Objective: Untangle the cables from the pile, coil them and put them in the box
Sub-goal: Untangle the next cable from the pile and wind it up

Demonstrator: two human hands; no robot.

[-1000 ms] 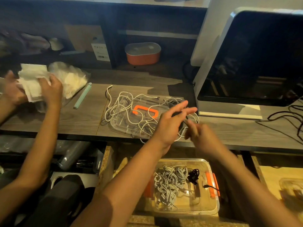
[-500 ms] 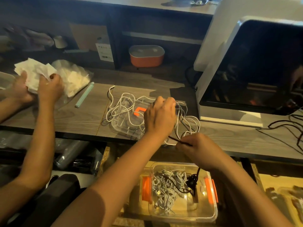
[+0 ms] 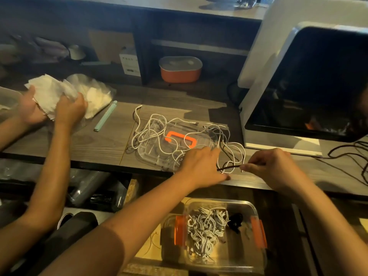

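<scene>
The right hand [image 3: 276, 168], grip pinching the black cable [image 3: 231, 167], has drawn it from the pile [image 3: 157, 126], which the left hand [image 3: 199, 166], fingers spread, now pins: coiling likely comes next.

A dark wood-grain desk [image 3: 99, 140] runs left to right under dim, warm light. Along its far edge stands a shelf unit [image 3: 199, 8] with open cubbies. The middle cubby holds an orange tub [image 3: 180, 73] with a grey lid. The cubby to its left holds a cardboard sheet [image 3: 111, 44] and a small white carton [image 3: 129, 63]. On the right of the desk sits a white machine [image 3: 256, 62] with a dark glass front. A mint-green stick [image 3: 105, 116] lies left of centre. Dark wrapped bundles [image 3: 89, 188] lie under the near left edge.
</scene>
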